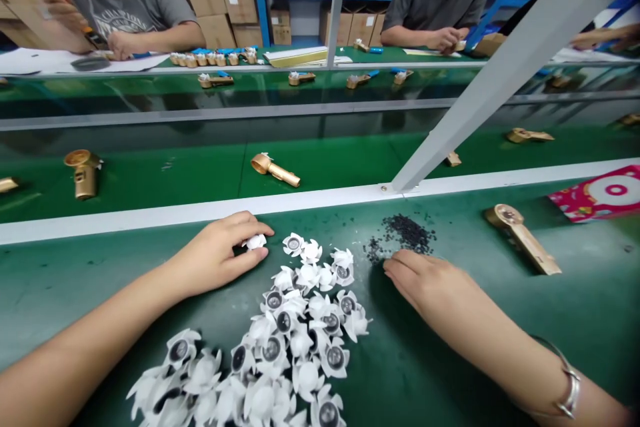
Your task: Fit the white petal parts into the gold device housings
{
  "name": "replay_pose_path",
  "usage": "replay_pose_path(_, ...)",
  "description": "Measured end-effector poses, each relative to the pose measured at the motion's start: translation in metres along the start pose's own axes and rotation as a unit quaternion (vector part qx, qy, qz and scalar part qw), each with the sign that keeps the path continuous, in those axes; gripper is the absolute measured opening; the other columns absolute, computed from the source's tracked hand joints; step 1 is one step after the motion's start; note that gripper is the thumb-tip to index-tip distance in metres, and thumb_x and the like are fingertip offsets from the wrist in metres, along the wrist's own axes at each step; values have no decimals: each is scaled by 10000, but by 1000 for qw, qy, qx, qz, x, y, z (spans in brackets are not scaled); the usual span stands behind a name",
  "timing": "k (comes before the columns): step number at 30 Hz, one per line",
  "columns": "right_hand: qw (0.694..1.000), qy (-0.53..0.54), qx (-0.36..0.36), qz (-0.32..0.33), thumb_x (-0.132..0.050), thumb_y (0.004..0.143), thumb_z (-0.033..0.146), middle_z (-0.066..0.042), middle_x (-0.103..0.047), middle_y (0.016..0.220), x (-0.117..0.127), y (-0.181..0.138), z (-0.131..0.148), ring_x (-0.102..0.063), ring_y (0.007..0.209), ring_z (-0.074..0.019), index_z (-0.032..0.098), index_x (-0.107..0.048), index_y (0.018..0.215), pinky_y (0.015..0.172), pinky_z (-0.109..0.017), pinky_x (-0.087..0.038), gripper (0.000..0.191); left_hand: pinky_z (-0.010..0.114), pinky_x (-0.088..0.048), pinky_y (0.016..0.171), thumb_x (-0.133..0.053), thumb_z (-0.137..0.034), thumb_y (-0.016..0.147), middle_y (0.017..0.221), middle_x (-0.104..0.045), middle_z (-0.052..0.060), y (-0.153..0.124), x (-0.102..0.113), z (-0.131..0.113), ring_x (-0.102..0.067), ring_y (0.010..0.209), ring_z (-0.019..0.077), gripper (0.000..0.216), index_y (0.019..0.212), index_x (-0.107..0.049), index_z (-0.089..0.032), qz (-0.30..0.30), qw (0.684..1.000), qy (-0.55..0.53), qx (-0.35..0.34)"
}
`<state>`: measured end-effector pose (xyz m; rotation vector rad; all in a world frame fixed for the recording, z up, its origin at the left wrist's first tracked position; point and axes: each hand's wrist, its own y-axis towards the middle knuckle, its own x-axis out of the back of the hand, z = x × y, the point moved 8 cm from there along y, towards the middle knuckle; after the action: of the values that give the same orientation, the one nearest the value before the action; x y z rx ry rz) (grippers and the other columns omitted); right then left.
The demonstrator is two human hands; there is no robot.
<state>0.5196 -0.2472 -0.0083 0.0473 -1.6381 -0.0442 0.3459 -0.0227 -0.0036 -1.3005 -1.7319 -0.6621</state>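
My left hand (225, 250) has a small white fan blade (256, 242) between its thumb and fingers, resting at the table. To its right, a large heap of white fan blades (300, 340) spreads down to the bottom of the view, several showing dark round hubs. My right hand (425, 280) is at the near edge of a pile of tiny black parts (410, 233). Its fingers are pressed together and point down at the tabletop. Whatever those fingertips hold, if anything, is hidden. A bracelet (570, 387) circles the right wrist.
Right of the pile lies a gold handheld fan housing (523, 237), near a pink box (600, 193). Beyond a white rail (210, 210), a green belt (330, 160) carries several gold housings (275, 169). A slanted grey post (480, 93) rises at right. Two co-workers (145, 7) sit opposite.
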Motion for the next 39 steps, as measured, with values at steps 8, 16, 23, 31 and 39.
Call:
replay_pose_path(8,996,81,3,40,-538,866,69,-16,-618,710,37,59,2,-545,538,-122,185,-570,757,509,-247,-416,162,319,-560,818,-765,-451,829,981,-741,75,-3,22,-9,-665,853,176,414,1142,-723,-183,-152,912,-353,144)
replay_pose_path(16,884,407,23,-230,-525,985,205,-12,-654,872,141,93,14,-616,754,-140,244,-604,912,652,-255,-502,114,246,-606,797,-876,-151,717,895,-784,-1,10,44,-104,-726,804,117,358,1052,-790,-244,-181,736,-652,13)
replay_pose_path(23,914,313,36,-255,-537,978,211,-20,-676,869,134,86,20,-643,766,-171,274,-599,905,596,-292,-501,115,216,-608,761,-878,-29,655,840,-790,-9,10,29,-100,-739,757,103,412,1007,-805,-233,-153,679,-718,11)
replay_pose_path(31,930,216,80,-286,-539,951,156,-35,-731,962,139,75,35,-705,805,-191,278,-614,1007,695,-330,-579,154,271,-618,752,-900,-77,635,726,-776,-9,13,26,-95,-740,680,129,366,965,-803,-202,-183,687,-702,35)
replay_pose_path(39,949,148,-83,-265,-512,957,225,-142,-722,1146,87,133,-20,-677,1100,-312,202,-689,1137,970,-475,-531,254,282,-605,820,-909,-142,650,868,-796,0,11,50,-68,-738,808,141,387,1014,-806,-222,-240,737,-632,27)
